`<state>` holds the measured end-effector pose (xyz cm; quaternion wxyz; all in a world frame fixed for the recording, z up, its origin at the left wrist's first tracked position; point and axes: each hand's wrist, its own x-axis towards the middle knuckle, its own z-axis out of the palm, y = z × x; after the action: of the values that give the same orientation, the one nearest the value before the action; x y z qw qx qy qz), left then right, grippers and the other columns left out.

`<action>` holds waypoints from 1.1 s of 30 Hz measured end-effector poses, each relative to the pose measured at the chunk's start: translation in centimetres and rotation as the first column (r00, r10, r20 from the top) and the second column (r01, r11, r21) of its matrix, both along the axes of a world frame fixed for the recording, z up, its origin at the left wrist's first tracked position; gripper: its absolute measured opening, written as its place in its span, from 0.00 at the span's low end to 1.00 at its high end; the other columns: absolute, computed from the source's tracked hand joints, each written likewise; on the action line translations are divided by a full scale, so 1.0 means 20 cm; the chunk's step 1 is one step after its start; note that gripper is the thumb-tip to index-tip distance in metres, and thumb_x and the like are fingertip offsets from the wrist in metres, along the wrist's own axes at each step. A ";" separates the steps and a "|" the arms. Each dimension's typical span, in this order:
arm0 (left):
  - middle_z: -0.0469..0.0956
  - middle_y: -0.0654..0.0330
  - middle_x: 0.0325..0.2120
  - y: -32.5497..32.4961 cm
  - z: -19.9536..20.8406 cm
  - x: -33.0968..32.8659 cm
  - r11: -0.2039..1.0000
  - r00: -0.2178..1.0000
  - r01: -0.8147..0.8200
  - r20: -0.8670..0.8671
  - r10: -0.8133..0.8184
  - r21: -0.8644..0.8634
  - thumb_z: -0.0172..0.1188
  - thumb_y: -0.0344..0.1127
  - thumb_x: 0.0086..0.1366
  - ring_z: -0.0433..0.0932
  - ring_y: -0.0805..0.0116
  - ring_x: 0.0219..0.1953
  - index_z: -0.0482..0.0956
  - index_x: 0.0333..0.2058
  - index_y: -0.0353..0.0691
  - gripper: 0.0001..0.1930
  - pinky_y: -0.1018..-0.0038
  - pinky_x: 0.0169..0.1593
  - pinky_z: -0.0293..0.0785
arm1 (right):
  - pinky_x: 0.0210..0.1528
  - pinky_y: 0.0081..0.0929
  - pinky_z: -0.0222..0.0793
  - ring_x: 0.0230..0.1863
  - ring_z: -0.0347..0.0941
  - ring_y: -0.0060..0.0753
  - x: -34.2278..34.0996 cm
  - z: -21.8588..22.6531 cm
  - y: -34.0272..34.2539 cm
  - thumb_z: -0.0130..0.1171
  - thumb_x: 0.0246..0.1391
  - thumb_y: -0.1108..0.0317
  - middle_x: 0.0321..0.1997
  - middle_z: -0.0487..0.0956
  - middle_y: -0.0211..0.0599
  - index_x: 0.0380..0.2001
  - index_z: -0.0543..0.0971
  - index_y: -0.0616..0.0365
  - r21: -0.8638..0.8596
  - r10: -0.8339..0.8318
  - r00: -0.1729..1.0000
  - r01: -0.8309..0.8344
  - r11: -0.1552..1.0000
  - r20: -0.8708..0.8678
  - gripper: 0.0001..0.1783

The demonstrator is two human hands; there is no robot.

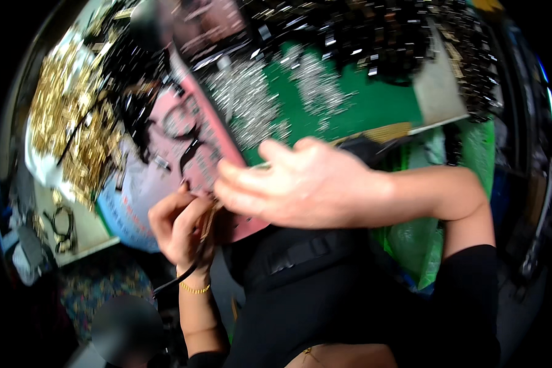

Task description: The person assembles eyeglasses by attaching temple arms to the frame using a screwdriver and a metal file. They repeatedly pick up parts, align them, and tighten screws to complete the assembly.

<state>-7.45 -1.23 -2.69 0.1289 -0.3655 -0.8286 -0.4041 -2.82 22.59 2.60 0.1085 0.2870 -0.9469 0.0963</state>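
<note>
At mid-frame the left hand pinches a thin black cord beside the flat pink plastic tray. The right hand lies loosely open, touching the tray's lower edge. Jostled, the tilted tray could spill small silver metal pieces across the green tabletop.

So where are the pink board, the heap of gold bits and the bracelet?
Pink board (193, 138): head view, on its flat pink face.
Heap of gold bits (73, 126): head view, middle of the pile.
Bracelet (194, 288): head view, the gold chain on the left wrist.
</note>
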 end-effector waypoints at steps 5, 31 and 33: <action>0.77 0.55 0.41 0.00 -0.01 0.03 0.993 0.997 -0.042 -0.063 0.050 0.111 0.68 0.25 0.58 0.79 0.53 0.44 0.79 0.38 0.38 0.10 0.56 0.56 0.75 | 0.21 0.31 0.72 0.31 0.75 0.34 0.11 0.13 0.17 0.63 0.46 0.66 0.37 0.72 0.37 0.40 0.76 0.56 -0.120 -0.253 0.955 0.272 0.955 0.156 0.16; 0.75 0.53 0.42 -0.92 -0.79 0.92 0.696 0.371 -0.662 0.686 0.626 -0.277 0.40 0.35 0.78 0.73 0.57 0.44 0.73 0.43 0.32 0.14 0.67 0.54 0.69 | 0.17 0.13 0.63 0.18 0.68 0.15 0.24 0.07 0.55 0.60 0.62 0.75 0.35 0.79 0.35 0.36 0.69 0.56 -0.663 -0.224 0.663 0.744 0.083 0.715 0.09; 0.75 0.53 0.42 -1.08 -1.06 1.36 0.636 -0.031 -0.484 0.738 0.674 -0.601 0.41 0.36 0.77 0.74 0.57 0.45 0.74 0.44 0.32 0.14 0.66 0.54 0.70 | 0.17 0.16 0.66 0.16 0.68 0.16 0.26 0.01 0.59 0.61 0.63 0.73 0.32 0.79 0.36 0.36 0.68 0.56 -0.681 -0.049 0.680 0.731 -0.037 0.732 0.09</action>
<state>19.74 -22.80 -23.99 -0.2546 0.3193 -0.8341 -0.3708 2.30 34.41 2.81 0.0390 -0.1986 -0.6614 0.7222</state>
